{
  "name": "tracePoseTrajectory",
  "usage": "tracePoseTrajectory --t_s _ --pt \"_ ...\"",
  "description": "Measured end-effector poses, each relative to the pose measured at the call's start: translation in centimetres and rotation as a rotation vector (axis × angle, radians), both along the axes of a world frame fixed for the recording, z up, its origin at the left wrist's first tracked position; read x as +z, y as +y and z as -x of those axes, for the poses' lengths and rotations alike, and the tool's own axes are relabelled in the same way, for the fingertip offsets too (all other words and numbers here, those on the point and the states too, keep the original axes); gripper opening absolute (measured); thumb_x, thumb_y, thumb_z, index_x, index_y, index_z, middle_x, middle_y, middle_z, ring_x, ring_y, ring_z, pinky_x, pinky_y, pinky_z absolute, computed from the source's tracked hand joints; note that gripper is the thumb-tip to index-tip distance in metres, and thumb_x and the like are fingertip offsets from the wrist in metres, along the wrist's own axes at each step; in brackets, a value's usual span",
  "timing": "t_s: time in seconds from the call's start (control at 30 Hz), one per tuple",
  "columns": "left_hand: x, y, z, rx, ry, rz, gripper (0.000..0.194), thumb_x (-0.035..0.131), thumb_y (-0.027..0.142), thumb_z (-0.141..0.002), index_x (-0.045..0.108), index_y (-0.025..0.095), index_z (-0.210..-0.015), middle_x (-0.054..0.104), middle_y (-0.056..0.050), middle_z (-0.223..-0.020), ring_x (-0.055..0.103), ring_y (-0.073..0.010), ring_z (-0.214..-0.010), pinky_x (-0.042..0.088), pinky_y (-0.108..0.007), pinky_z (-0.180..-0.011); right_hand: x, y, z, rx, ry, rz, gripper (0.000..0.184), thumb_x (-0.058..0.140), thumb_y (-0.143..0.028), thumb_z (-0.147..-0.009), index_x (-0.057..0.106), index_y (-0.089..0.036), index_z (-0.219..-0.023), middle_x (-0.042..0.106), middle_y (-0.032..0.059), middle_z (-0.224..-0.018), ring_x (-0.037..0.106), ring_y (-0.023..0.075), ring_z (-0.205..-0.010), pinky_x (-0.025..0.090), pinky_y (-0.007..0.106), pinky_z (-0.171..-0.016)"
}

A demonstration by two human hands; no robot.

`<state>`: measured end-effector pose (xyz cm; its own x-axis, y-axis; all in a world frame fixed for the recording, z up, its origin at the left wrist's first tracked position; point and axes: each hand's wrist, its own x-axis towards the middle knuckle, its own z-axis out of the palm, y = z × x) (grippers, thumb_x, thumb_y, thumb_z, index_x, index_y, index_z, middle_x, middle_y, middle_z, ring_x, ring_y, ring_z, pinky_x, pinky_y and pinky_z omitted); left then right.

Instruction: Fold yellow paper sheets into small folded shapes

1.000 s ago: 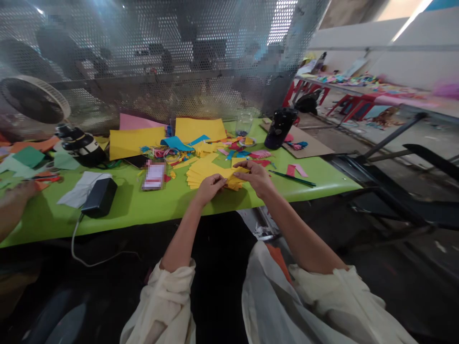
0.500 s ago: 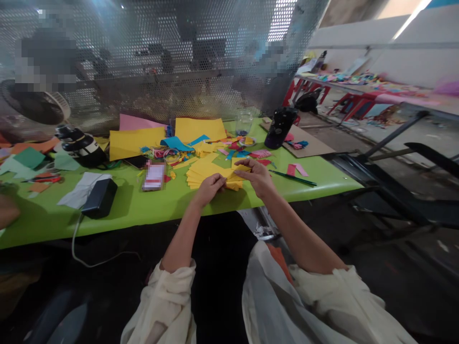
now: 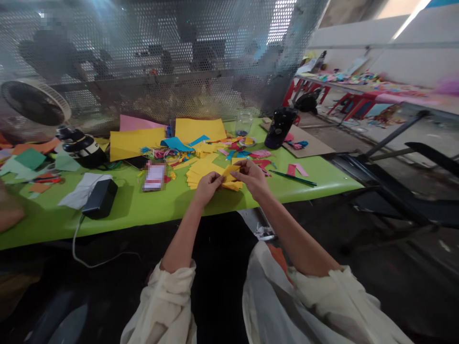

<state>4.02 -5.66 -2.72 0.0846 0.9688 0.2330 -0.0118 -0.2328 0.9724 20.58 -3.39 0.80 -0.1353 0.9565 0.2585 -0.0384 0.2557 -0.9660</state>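
Between my two hands is a small yellow piece of paper (image 3: 230, 173), raised just above the table. My left hand (image 3: 209, 187) pinches its left edge between thumb and fingers. On the other side, my right hand (image 3: 253, 177) grips its right part, fingertips close to the left ones. Beneath and behind them lies a fanned stack of yellow paper sheets (image 3: 201, 171). More yellow pieces (image 3: 234, 185) sit under the held one, partly hidden by my hands.
A phone (image 3: 154, 176), a black power adapter (image 3: 100, 198) and a black bottle (image 3: 81, 145) stand left. Green pencils (image 3: 292, 177), a dark tumbler (image 3: 280, 126) and a glass jar (image 3: 244, 124) are right. Another person's hand (image 3: 9, 208) shows at the far left.
My right hand has shifted left, closer to my left hand, bringing the yellow paper with it. The paper now shows as a small upright piece between both hands.
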Motion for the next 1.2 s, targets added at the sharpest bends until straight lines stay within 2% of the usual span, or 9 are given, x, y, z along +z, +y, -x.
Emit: tracePoseTrajectory --t_s 0.17,0.6,0.8,0.93,1.07,1.2 --pt "0.3 0.0 0.0 0.048 -0.073 0.043 0.035 0.066 0.047 -0.079 0.051 0.019 -0.067 0.053 0.004 -0.054 0.047 -0.0093 -0.052 0.037 -0.023 -0.054 -0.3 -0.1 0.2 -0.051 0.030 0.090 0.051 0.088 -0.052 -0.052 0.051 -0.022 -0.069 0.055 -0.0058 -0.055 0.060 0.0126 -0.050 0.048 0.025 -0.048" --pt "0.3 -0.1 0.0 0.042 -0.012 0.014 0.035 0.065 0.050 -0.081 0.051 0.019 -0.070 0.052 0.005 -0.054 0.045 -0.0092 -0.052 0.035 -0.023 -0.055 -0.3 -0.4 0.3 -0.059 0.057 0.112 0.051 0.088 -0.052 -0.054 0.049 -0.022 -0.068 0.057 -0.0052 -0.056 0.063 0.0139 -0.050 0.047 0.025 -0.049" --pt "0.1 0.0 0.1 0.060 0.013 -0.026 0.031 0.061 0.045 -0.084 0.050 0.019 -0.071 0.048 0.006 -0.055 0.040 -0.0088 -0.052 0.033 -0.023 -0.054 0.1 -0.8 0.9 0.044 0.098 0.183 0.049 0.090 -0.045 -0.050 0.060 -0.020 -0.080 0.064 -0.0037 -0.065 0.060 0.0108 -0.053 0.046 0.024 -0.054" --pt "0.2 -0.3 0.2 0.059 0.099 -0.077 0.024 0.059 0.038 -0.085 0.052 0.019 -0.074 0.048 0.006 -0.058 0.042 -0.0095 -0.056 0.034 -0.023 -0.056 0.2 -1.4 2.0 0.103 0.092 0.231 0.042 0.091 -0.040 -0.046 0.065 -0.018 -0.070 0.064 -0.0025 -0.062 0.055 0.0102 -0.054 0.045 0.025 -0.054" --pt "0.6 -0.6 0.1 0.051 0.164 -0.128 0.024 0.058 0.037 -0.086 0.051 0.019 -0.072 0.047 0.006 -0.060 0.041 -0.0097 -0.057 0.033 -0.023 -0.057 0.1 -1.1 2.2 0.064 0.167 0.227 0.040 0.090 -0.040 -0.045 0.062 -0.020 -0.064 0.064 -0.0027 -0.063 0.057 0.0123 -0.058 0.048 0.028 -0.060" --pt "0.8 -0.7 0.1 0.048 0.198 -0.119 0.028 0.059 0.039 -0.086 0.050 0.019 -0.070 0.048 0.006 -0.059 0.042 -0.0098 -0.056 0.033 -0.023 -0.056 0.4 0.1 1.1 -0.059 0.131 0.135 0.040 0.087 -0.049 -0.049 0.062 -0.022 -0.063 0.060 -0.0023 -0.061 0.052 0.0119 -0.056 0.045 0.027 -0.055"
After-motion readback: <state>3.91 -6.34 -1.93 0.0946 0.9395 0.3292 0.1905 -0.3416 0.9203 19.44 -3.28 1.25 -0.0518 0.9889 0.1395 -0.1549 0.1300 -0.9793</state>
